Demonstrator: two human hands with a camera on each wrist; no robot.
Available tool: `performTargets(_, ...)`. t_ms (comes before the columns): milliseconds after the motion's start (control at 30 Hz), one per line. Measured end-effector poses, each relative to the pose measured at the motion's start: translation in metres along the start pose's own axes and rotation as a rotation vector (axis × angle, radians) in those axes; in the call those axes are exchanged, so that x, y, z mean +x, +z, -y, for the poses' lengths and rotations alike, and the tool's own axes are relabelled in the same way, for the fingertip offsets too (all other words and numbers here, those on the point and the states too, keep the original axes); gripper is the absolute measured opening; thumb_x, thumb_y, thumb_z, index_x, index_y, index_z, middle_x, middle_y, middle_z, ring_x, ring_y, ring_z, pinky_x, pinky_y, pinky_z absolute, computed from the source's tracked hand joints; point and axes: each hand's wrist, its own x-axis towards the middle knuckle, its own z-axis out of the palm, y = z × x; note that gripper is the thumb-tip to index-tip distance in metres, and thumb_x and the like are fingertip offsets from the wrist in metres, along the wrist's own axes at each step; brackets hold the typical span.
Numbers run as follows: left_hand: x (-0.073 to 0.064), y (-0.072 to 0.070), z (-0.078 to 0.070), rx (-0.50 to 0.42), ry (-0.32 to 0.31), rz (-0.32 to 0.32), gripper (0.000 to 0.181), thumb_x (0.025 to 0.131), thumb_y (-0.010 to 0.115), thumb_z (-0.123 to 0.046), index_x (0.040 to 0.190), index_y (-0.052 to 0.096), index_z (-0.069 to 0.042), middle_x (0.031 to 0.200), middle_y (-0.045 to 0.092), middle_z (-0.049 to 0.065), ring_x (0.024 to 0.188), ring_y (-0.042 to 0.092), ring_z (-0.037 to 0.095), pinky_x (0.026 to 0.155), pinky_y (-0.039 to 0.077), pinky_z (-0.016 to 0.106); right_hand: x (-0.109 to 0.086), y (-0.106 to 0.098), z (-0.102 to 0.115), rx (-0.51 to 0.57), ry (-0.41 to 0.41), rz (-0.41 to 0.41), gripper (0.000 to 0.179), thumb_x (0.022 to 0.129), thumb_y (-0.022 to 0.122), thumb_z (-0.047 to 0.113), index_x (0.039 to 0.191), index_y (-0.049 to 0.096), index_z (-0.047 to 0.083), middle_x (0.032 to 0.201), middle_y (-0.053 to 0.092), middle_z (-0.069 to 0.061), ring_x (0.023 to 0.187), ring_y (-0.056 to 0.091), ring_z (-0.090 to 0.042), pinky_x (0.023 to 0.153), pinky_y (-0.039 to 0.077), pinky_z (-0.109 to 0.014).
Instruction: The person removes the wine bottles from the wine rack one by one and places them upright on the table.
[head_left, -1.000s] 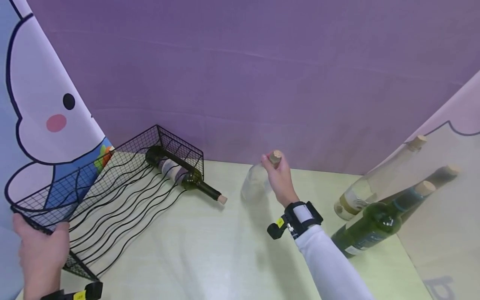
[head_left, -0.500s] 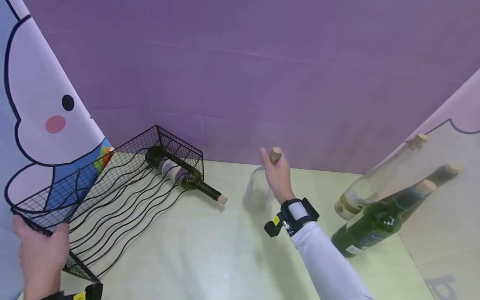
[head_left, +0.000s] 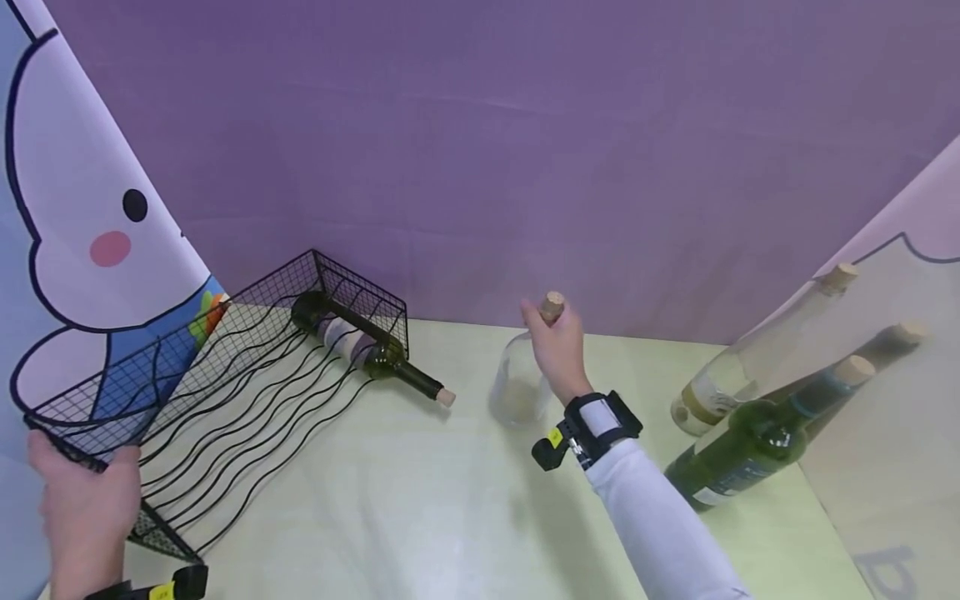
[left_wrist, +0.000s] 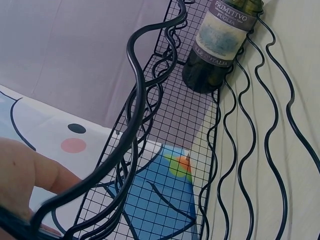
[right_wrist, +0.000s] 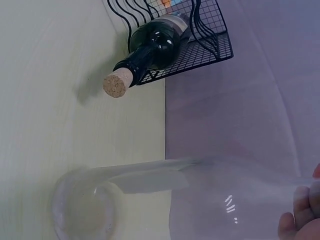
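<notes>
My left hand [head_left: 86, 504] grips the near end of a black wire wine rack [head_left: 247, 425] with wavy bars, at the left of the head view. In the rack's far end lies a dark green wine bottle [head_left: 352, 337], its corked neck jutting out to the right. My right hand [head_left: 558, 354] holds a clear glass bottle [head_left: 517, 379] by its neck, just below the cork [head_left: 552, 304]. This bottle stands nearly upright over the table, and its round base [right_wrist: 85, 210] shows at the lower left of the right wrist view.
At the right stand a clear bottle with a gold-banded label [head_left: 708, 396], a green bottle [head_left: 757, 450] and a darker bottle [head_left: 877, 354] partly behind it, all corked. A purple backdrop [head_left: 480, 167] rises behind the pale table [head_left: 420, 517].
My right hand has shifted slightly with the clear bottle, whose base now shows a little further right and lower. The left hand, the rack and the other bottles stay put.
</notes>
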Motion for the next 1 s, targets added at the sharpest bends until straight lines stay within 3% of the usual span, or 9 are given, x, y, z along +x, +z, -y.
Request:
performTargets(167,-0.001,-0.001,0.0,-0.01,0.004,0.003,0.084,0.097,0.037,-0.031,0.155,-0.024,-0.022,0.163,0.001,0.029,0.149,0.007,0.053,0.12,0.013,0.064,0.001,-0.002,-0.002,0.001,-0.012,0.001,0.028,0.098,0.06,0.03,0.082,0.042,0.015,0.083,0.051,-0.001,0.08,0.048,-0.016,0.072,0.04,-0.028)
performTargets(433,-0.002,0.0,-0.001,-0.012,0.007,-0.001,0.084,0.098,0.037,-0.029,0.155,-0.024,-0.022,0.163,0.002,0.029,0.149,0.008,0.053,0.12,0.014,0.064,0.005,-0.009,-0.005,-0.032,-0.001,-0.011,0.025,0.098,0.059,0.03,0.084,0.045,0.013,0.096,0.062,-0.007,0.087,0.051,-0.017,0.077,0.042,-0.029)
performTargets(700,0.0,0.0,0.001,-0.016,0.008,-0.003,0.084,0.097,0.037,-0.029,0.155,-0.023,-0.022,0.163,0.003,0.03,0.148,0.008,0.053,0.12,0.014,0.064,0.009,-0.021,-0.011,-0.046,0.006,-0.052,0.021,0.095,0.06,0.02,0.083,0.045,0.012,0.079,0.046,-0.001,0.077,0.044,-0.017,0.069,0.036,-0.029)
performTargets(1000,-0.004,-0.001,-0.002,-0.027,0.008,0.001,0.083,0.098,0.036,-0.028,0.155,-0.024,-0.022,0.163,0.0,0.028,0.149,0.006,0.051,0.121,0.013,0.063,0.012,-0.042,-0.015,-0.073,0.062,-0.083,0.025,0.098,0.057,0.022,0.084,0.039,0.012,0.082,0.041,-0.004,0.08,0.043,-0.02,0.07,0.034,-0.031)
